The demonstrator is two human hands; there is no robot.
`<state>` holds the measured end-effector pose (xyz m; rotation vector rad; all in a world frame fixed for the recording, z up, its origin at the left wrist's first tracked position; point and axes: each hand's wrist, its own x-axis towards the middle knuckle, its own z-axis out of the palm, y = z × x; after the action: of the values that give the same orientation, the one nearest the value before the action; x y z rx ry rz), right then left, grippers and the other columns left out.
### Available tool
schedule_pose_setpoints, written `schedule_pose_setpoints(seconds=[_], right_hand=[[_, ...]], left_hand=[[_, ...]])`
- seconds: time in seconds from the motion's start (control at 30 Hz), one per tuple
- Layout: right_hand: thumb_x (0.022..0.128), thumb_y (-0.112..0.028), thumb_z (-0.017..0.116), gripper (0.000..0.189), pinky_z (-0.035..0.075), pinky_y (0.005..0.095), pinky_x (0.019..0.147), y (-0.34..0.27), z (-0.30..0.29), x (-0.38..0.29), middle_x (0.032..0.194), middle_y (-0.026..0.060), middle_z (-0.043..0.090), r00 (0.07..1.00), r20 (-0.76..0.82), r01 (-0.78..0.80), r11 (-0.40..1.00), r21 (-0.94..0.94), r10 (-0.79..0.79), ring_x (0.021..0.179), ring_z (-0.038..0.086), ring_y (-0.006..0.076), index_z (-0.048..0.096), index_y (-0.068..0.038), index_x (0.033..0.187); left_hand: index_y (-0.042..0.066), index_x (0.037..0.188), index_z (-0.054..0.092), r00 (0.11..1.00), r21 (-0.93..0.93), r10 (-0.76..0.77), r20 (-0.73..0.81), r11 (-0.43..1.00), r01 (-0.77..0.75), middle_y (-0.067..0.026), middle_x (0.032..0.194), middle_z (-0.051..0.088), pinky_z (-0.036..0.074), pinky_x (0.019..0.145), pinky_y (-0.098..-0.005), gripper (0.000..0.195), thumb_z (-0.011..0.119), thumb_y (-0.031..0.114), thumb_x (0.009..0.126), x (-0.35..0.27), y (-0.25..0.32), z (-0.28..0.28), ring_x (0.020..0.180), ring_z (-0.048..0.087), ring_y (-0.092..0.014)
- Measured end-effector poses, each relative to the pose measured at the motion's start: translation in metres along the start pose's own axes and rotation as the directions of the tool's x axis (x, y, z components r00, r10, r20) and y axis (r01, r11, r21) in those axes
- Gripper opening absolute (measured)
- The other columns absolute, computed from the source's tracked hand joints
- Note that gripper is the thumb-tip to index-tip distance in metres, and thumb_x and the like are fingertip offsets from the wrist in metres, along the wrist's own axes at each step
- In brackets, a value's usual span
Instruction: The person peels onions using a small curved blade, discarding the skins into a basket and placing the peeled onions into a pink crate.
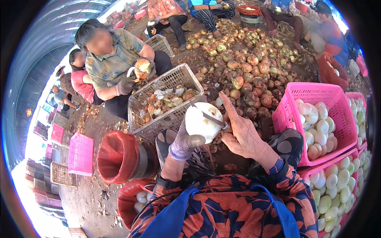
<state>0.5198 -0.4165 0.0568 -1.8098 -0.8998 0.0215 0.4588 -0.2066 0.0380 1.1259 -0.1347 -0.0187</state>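
Observation:
My left hand (184, 142), in a thin grey-purple glove, grips a large peeled white onion (198, 126) from below and the side. A few brown spots mark the onion's upper right. Across its face lies the narrow metal blade of a knife (212, 119), its tip reaching past the upper left edge. My bare right hand (242, 136) holds the knife by its short handle, most of which the fingers hide. My right index finger is stretched out, pointing up and away. Directly beyond the onion stands a grey plastic crate (166, 114) with onion peelings (159, 104) inside.
Unpeeled onions (253, 70) form a broad heap ahead. At right, pink crates (315, 86) hold peeled onions (321, 126). Left of my knees stand a red mesh bag (117, 157) over a bucket and another red bag (128, 205). A co-worker (116, 65) sits close at upper left; several others sit farther off.

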Motion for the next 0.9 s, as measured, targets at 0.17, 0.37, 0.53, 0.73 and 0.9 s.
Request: schedule_pose_setpoints(seconds=[0.17, 0.37, 0.53, 0.73, 0.9], right_hand=[[0.068, 0.006, 0.054, 0.109, 0.056, 0.0418, 0.070, -0.004, 0.008, -0.012, 0.091, 0.0150, 0.065, 0.994, 0.011, 0.112, 0.990, -0.089, -0.111, 0.074, 0.068, 0.0362, 0.008, 0.000, 0.167], [0.068, 0.006, 0.056, 0.108, 0.057, 0.0417, 0.071, 0.003, 0.010, -0.006, 0.137, 0.0287, 0.059, 0.971, 0.005, 0.229, 0.931, -0.285, -0.238, 0.077, 0.070, 0.0361, 0.008, 0.004, 0.165], [0.070, 0.003, 0.059, 0.109, 0.057, 0.0427, 0.072, 0.010, 0.008, -0.012, 0.149, 0.0296, 0.051, 0.986, 0.059, 0.169, 0.925, -0.339, -0.158, 0.084, 0.070, 0.0372, 0.005, 0.004, 0.165], [0.074, 0.002, 0.063, 0.109, 0.057, 0.0426, 0.071, 0.006, -0.001, 0.005, 0.137, 0.0253, 0.058, 0.992, 0.122, 0.018, 0.924, -0.383, 0.031, 0.098, 0.069, 0.0373, 0.006, 0.000, 0.166], [0.074, 0.001, 0.065, 0.111, 0.057, 0.0432, 0.070, 0.027, 0.003, -0.014, 0.133, 0.0235, 0.059, 0.995, 0.071, 0.097, 0.914, -0.394, -0.075, 0.099, 0.069, 0.0382, 0.005, -0.003, 0.167]], left_hand=[[0.006, 0.152, 0.042, 0.996, -0.093, 0.051, -0.071, 0.994, -0.057, -0.0119, 0.135, 0.063, 0.054, 0.105, -0.0417, 0.110, 0.093, 0.043, 0.062, 0.001, -0.008, 0.005, 0.122, 0.065, -0.028], [0.005, 0.151, 0.043, 0.992, -0.014, 0.123, -0.034, 0.992, -0.123, -0.0118, 0.134, 0.063, 0.055, 0.105, -0.0420, 0.108, 0.094, 0.043, 0.064, 0.006, -0.007, 0.004, 0.120, 0.067, -0.028], [0.005, 0.151, 0.043, 0.983, -0.039, 0.138, -0.123, 0.989, -0.144, -0.0118, 0.134, 0.064, 0.055, 0.105, -0.0419, 0.106, 0.095, 0.043, 0.066, -0.002, -0.015, 0.004, 0.120, 0.067, -0.027], [0.005, 0.150, 0.043, 0.991, -0.094, 0.054, -0.125, 0.993, -0.066, -0.0127, 0.133, 0.065, 0.055, 0.105, -0.0413, 0.105, 0.094, 0.044, 0.068, -0.005, -0.021, 0.012, 0.119, 0.067, -0.027], [0.003, 0.148, 0.046, 0.989, -0.101, 0.032, -0.143, 0.994, -0.047, -0.0154, 0.134, 0.065, 0.056, 0.104, -0.0431, 0.099, 0.091, 0.045, 0.070, -0.011, -0.018, 0.015, 0.119, 0.068, -0.029]])
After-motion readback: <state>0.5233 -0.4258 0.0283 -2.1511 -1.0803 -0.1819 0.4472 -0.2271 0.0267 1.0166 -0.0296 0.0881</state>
